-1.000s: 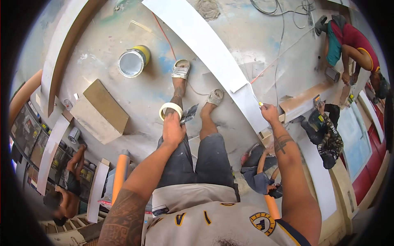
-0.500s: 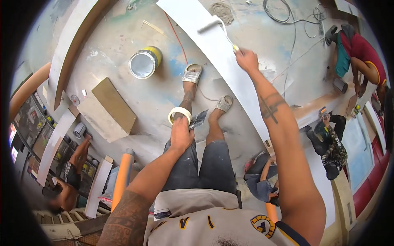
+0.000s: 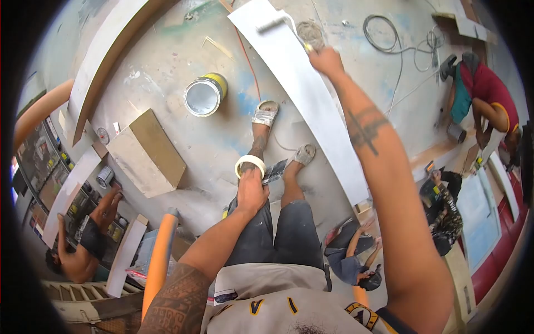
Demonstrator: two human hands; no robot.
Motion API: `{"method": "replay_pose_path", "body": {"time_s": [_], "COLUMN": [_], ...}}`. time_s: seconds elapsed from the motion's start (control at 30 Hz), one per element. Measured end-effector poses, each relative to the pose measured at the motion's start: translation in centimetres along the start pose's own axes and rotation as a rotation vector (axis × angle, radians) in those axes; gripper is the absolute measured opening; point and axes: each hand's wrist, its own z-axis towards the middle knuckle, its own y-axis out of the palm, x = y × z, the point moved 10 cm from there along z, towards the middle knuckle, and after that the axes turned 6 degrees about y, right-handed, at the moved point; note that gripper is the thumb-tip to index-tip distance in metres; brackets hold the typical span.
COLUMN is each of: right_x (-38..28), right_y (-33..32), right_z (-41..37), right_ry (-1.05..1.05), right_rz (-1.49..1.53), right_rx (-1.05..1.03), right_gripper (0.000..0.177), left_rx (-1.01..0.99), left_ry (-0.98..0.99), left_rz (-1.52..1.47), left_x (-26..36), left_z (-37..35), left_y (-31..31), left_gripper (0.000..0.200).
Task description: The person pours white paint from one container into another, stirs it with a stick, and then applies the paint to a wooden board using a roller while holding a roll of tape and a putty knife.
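My right hand (image 3: 328, 62) is closed round the handle of a paint roller (image 3: 271, 24). Its roller head lies against the far end of a long white board (image 3: 311, 103), which stretches from the upper middle toward my right side. In my left hand (image 3: 252, 192) are a roll of masking tape (image 3: 250, 161) and a putty knife (image 3: 276, 171) with a dark, smeared blade; my fingers partly hide both. An open paint can (image 3: 203, 97) with grey-white contents and a yellow side stands on the floor, left of the board.
A wooden box (image 3: 147, 153) and a curved panel (image 3: 103, 58) lie to the left. Orange pipe (image 3: 159, 261) rises near my left arm. A red cord (image 3: 248, 61) and a coiled cable (image 3: 382, 34) cross the floor. Several people work around, one crouching (image 3: 350, 250) beside the board.
My right hand has moved the roller closer to the board's far end. The view has shifted slightly. My left hand keeps its hold. A person at lower left now reaches to a white panel.
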Motion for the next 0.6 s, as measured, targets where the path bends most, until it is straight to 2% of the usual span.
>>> {"method": "replay_pose_path", "body": {"time_s": [0.03, 0.1, 0.13, 0.27, 0.33, 0.4, 0.5, 0.53, 0.6], "right_x": [1.4, 2.9, 2.3, -3.5, -8.4, -11.3, -14.0, -15.0, -14.5], "right_y": [0.1, 0.1, 0.3, -0.4, -1.8, -3.2, -3.2, -3.8, -3.1], "right_z": [-2.1, -5.0, -4.8, 0.4, 3.2, 4.9, 4.6, 3.0, 0.2], "right_ry": [-0.021, 0.096, 0.091, 0.093, 0.005, 0.04, 0.055, -0.048, -0.027], "right_rz": [0.102, 0.182, 0.173, 0.083, 0.145, 0.202, 0.255, 0.19, 0.146], "right_rx": [-0.002, 0.022, 0.014, 0.087, 0.068, 0.062, 0.054, 0.101, 0.075], "right_gripper": [0.041, 0.039, 0.039, 0.04, 0.043, 0.045, 0.043, 0.043, 0.041], "left_rx": [0.019, 0.034, 0.035, 0.006, 0.006, 0.009, 0.022, 0.025, 0.024], "left_ry": [-0.004, 0.001, -0.009, -0.014, -0.002, -0.006, 0.004, 0.006, 0.011], "left_rz": [-0.015, -0.026, -0.035, -0.045, -0.04, -0.043, -0.048, -0.051, -0.068], "left_x": [0.0, 0.2, 0.1, 0.1, -0.1, -0.3, -0.3, -0.2, 0.0], "left_z": [0.3, 0.1, 0.0, 0.2, 0.4, 0.2, 0.2, 0.2, 0.3], "left_y": [-0.5, -1.0, -1.0, -0.9, -0.9, -1.0, -1.1, -1.0, -1.3], "left_gripper": [0.03, 0.031, 0.031, 0.028, 0.028, 0.028, 0.029, 0.029, 0.03]}}
